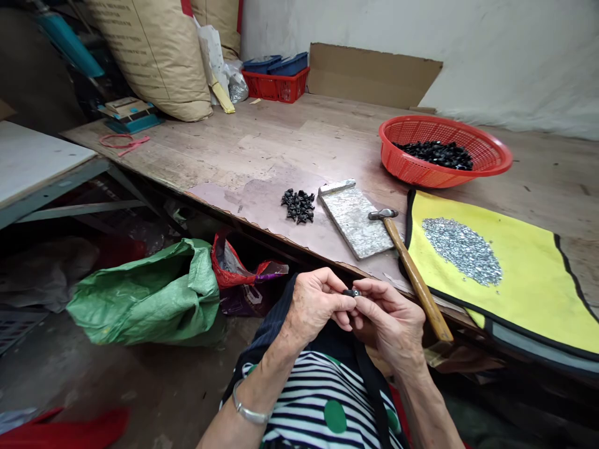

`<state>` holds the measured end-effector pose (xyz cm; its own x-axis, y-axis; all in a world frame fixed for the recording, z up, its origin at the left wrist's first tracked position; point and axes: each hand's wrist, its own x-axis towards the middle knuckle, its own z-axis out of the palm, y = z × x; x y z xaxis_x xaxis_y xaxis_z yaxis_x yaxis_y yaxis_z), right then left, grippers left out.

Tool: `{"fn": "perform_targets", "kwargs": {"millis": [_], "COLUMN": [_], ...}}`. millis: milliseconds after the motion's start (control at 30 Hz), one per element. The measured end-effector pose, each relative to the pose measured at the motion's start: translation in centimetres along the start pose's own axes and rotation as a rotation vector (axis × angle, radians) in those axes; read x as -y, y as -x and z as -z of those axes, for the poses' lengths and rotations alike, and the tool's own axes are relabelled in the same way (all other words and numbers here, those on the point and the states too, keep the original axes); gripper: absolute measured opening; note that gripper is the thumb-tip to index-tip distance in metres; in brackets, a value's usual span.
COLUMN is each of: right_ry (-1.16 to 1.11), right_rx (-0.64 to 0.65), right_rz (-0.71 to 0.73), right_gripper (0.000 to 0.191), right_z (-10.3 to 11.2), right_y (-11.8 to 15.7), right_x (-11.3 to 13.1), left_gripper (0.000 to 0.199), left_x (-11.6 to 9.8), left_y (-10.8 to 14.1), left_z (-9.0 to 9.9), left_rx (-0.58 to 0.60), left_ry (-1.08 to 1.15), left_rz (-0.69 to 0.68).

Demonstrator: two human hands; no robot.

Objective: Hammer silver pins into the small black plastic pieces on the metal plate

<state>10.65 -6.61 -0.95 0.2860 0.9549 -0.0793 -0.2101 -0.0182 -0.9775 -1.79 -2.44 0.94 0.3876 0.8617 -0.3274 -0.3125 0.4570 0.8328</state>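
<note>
Left hand [316,305] and right hand [388,318] pinch a small black part [352,292] between fingertips, just above the lap. Loose black parts [297,206] sit heaped on the worktop [224,149], more fill a red basket [421,174]; silver washers [461,251] lie piled on a yellow mat [528,293], beside a hammer [412,274].

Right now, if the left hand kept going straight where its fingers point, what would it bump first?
The left hand would probably meet the small black-and-silver piece it pinches first, then the right hand.
</note>
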Motion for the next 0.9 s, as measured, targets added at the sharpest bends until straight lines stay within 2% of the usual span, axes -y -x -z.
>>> {"fn": "perform_targets", "kwargs": {"millis": [233,367,667,800,900], "right_ry": [-0.012,-0.023,0.024,0.109,0.183], "right_rx": [-0.015,0.049,0.105,0.153,0.159], "right_rz": [-0.026,-0.047,-0.118,-0.132,-0.140], "right_gripper": [0.022,0.019,0.017,0.014,0.013], "right_z": [-0.3,0.0,0.2,0.2,0.2], "right_y": [0.0,0.2,0.0,-0.1,0.0], "right_x": [-0.1,-0.2,0.2,1.1,1.9], "left_gripper": [0.021,0.019,0.010,0.008,0.008], "left_x": [0.1,0.1,-0.1,0.2,0.4], "left_y": [0.0,0.1,0.5,0.2,-0.1], "left_z": [0.3,0.3,0.1,0.5,0.8], "left_rx": [0.015,-0.004,-0.060,-0.025,0.025], "left_ry": [0.040,0.022,-0.215,-0.327,-0.310], "left_rz": [-0.004,0.000,-0.025,-0.066,-0.068]}}
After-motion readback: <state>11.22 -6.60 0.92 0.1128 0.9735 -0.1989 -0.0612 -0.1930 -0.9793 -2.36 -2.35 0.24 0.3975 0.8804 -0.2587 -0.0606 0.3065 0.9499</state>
